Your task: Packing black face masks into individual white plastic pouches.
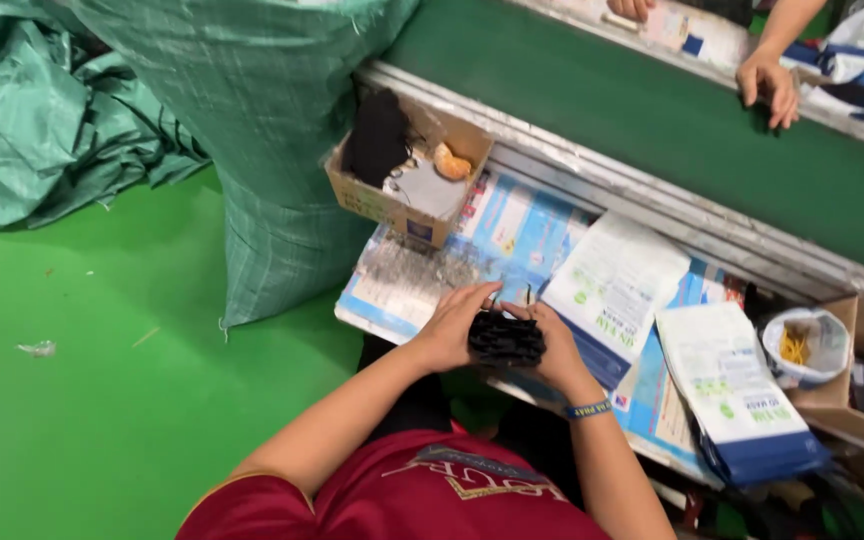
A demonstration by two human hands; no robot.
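Observation:
A black folded bundle (505,340), ribbed like a stack of cloth pieces, is pressed between both my hands at the near edge of the work surface. My left hand (455,322) grips its left end with fingers curled over the top. On the other end, my right hand (552,342) clamps it; a blue wristband sits on that wrist. Under my hands lie blue-and-white printed sheets (422,275).
A small cardboard box (392,205) with black cloth and an orange item stands at the back left. Blue-and-white pouches (727,385) lie to the right beside a white bag of yellow bands (802,345). Behind runs a green conveyor belt (632,105), another person's hand (770,88) across it. A large green sack (272,150) stands left.

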